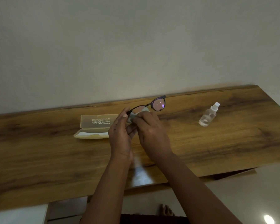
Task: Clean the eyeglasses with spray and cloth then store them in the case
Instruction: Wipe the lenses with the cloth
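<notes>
**Lens wipe in hand; case open and waiting**

The dark-framed eyeglasses with pink-tinted lenses [149, 105] are held up above the brown wood-grain table [233, 143], in front of the pale wall [136, 38]. The left hand [120, 135] curls its fingers round the frame's left end, thumb up by the rim. The right hand [150, 131] pinches a small pale green cloth [141, 113] against the left-side lens; the other lens is bare and catches a bright reflection.

Judgement: the wiping step is under way, one lens being worked, storage not yet begun.

For a good wipe: keep the cloth between fingertips and glass on both faces, so skin never touches the lens. Light circular strokes from centre to edge seem best; heavy pressure risks bending the frame at the bridge. The left hand's hold should stay on the rim, not the temple arm.

The translucent beige plastic case [94, 126] lies open on the table just left of the hands, lid tipped back. The small clear spray bottle with white nozzle [208, 115] stands well apart on the right.
</notes>
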